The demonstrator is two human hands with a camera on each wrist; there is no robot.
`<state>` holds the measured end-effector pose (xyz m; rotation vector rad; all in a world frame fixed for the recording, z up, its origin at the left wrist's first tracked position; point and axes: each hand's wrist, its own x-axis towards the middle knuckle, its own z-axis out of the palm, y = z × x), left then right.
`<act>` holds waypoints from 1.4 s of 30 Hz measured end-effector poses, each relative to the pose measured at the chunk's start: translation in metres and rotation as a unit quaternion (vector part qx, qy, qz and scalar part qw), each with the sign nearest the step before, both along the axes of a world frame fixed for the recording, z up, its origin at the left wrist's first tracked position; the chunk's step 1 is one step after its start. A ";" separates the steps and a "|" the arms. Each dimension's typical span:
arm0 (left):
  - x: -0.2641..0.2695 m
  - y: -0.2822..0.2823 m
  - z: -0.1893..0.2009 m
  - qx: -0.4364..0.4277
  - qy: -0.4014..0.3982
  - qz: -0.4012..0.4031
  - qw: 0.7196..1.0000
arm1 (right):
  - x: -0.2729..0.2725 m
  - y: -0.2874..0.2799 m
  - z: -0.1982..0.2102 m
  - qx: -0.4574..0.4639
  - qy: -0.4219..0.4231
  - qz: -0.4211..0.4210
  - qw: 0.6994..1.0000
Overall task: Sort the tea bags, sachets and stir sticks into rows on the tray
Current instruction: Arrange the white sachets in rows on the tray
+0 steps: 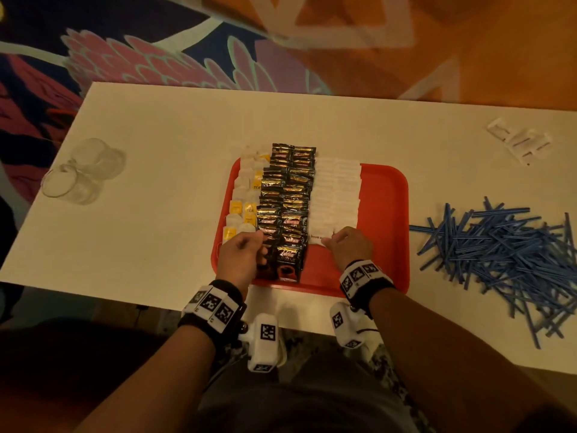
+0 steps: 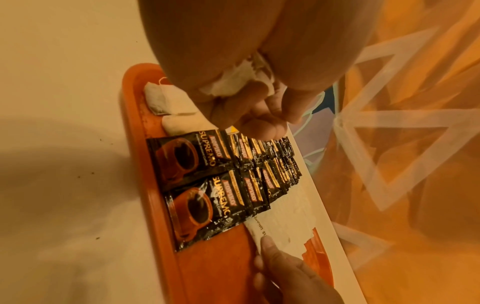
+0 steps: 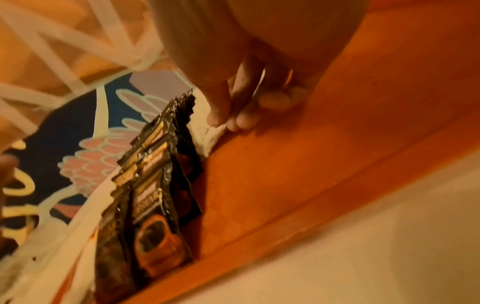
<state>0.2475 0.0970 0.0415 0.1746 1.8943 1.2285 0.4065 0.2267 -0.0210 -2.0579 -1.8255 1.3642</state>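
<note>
Tray (image 1: pixel 387 214) mostly filled: tea bags (image 1: pixel 246 195) at left, coffee sachets (image 1: pixel 287 198) in the mid rows, white sachets (image 1: pixel 335 195) just beside. Blue stir sticks (image 1: pixel 505 245) lie heaped on surface (image 1: pixel 156 167) to the right w/ none on tray, so prob. the last step left. Left hand (image 1: pixel 242 253) curls round a tea bag (image 2: pixel 233 80) at the near end. Right hand (image 1: pixel 349 245) pinches nearest white sachet (image 2: pixel 278 234), wrist low.

Head cam overhead, wrist cams close; all share tray (image 1: pixel 385 214).
</note>
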 end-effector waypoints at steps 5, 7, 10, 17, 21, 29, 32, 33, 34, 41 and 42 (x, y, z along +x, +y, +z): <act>-0.002 -0.001 -0.001 0.003 -0.015 0.007 1.000 | 0.006 -0.003 0.000 0.033 -0.026 0.008 0.999; -0.002 -0.001 -0.001 0.003 -0.021 0.007 1.000 | 0.005 -0.005 0.001 0.064 -0.009 0.052 0.997; 0.000 0.001 -0.003 0.005 -0.038 0.010 0.999 | -0.002 -0.006 0.002 0.117 0.006 0.153 0.981; -0.002 0.001 -0.002 0.006 -0.072 0.020 0.997 | -0.007 -0.006 -0.004 0.119 0.039 0.179 0.976; 0.002 0.009 0.003 0.014 -0.095 0.030 0.995 | -0.001 -0.004 0.012 0.136 0.075 0.139 0.978; 0.031 0.049 0.021 0.080 -0.178 0.039 0.980 | 0.002 -0.013 0.088 0.108 0.256 0.186 0.943; 0.043 0.065 0.026 0.106 -0.222 0.040 0.968 | 0.009 -0.014 0.108 0.075 0.232 0.244 0.939; 0.048 0.070 0.029 0.113 -0.227 0.030 0.967 | 0.012 -0.014 0.111 0.074 0.217 0.243 0.942; 0.053 0.075 0.032 0.120 -0.231 0.022 0.965 | 0.016 -0.013 0.114 0.079 0.207 0.229 0.948; 0.075 0.090 0.050 0.142 -0.217 -0.087 0.962 | 0.044 0.008 0.122 0.087 0.220 0.072 0.969; 0.077 0.089 0.052 0.142 -0.208 -0.105 0.962 | 0.048 0.012 0.124 0.079 0.218 0.055 0.971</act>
